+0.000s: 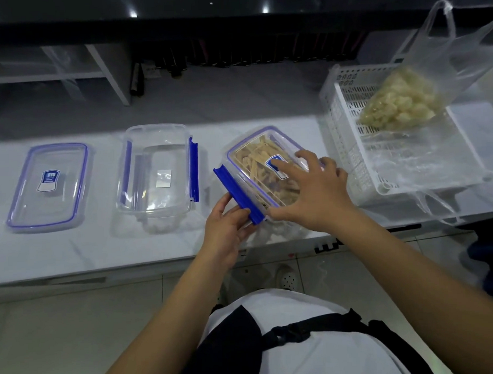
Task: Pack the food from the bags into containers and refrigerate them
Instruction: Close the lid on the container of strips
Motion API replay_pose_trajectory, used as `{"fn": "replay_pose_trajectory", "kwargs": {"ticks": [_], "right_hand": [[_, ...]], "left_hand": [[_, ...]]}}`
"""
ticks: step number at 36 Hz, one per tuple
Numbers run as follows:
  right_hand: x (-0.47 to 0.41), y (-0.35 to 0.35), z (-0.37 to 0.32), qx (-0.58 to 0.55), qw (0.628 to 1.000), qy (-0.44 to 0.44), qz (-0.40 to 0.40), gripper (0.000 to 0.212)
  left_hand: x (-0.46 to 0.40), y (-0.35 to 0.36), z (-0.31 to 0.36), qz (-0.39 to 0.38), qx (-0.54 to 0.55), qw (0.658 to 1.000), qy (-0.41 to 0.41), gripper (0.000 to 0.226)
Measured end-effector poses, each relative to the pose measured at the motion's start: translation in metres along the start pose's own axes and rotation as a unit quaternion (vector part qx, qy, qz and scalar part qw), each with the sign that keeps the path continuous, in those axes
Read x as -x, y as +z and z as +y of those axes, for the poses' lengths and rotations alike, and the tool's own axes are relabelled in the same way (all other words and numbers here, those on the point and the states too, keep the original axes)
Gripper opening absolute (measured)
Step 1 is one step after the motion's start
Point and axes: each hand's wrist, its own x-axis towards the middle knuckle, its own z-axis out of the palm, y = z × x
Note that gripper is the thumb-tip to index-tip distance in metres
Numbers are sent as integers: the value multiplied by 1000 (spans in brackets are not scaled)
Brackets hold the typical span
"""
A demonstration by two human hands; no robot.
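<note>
A clear container [255, 158] filled with tan food strips sits tilted near the counter's front edge, its lid on. My right hand [315, 190] lies spread over the lid, fingers pressing down. My left hand [227, 226] pinches the blue clip [237, 192] on the container's left side. An empty clear container [155, 170] with blue clips stands to the left. Its separate lid [48, 185] lies flat further left. A clear plastic bag of pale food pieces [401, 103] rests in a white basket [347, 144] on the right.
Crumpled empty clear bags [423, 164] lie in the basket's near part. The white counter [74, 248] ends just in front of my hands, with tiled floor below. Shelves and dark bottles [179, 63] stand behind the counter.
</note>
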Motion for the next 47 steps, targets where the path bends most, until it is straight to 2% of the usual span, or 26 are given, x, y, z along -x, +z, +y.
{"fn": "replay_pose_trajectory", "kwargs": {"ticks": [5, 12, 21, 24, 30, 39, 47], "right_hand": [[38, -1, 21, -16, 998, 16, 66, 100], [75, 27, 48, -61, 992, 27, 105, 92], [5, 39, 12, -91, 982, -10, 166, 96], [-26, 40, -4, -84, 981, -13, 173, 98], [-62, 50, -21, -46, 987, -13, 153, 98], [-69, 53, -15, -13, 993, -4, 117, 99], [-54, 48, 0, 31, 999, 1, 32, 107]], "left_hand": [[-2, 0, -1, -1, -5, 1000, -3, 57], [-5, -2, 2, -10, 16, 1000, -18, 61], [-6, -1, 3, -20, -5, 1000, -15, 69], [-8, -1, 2, -11, -10, 1000, -15, 63], [-6, -2, 0, -7, -4, 1000, -6, 58], [-3, -1, 1, -2, 3, 1000, -10, 57], [-3, 0, 1, 0, 16, 1000, -10, 57]]}}
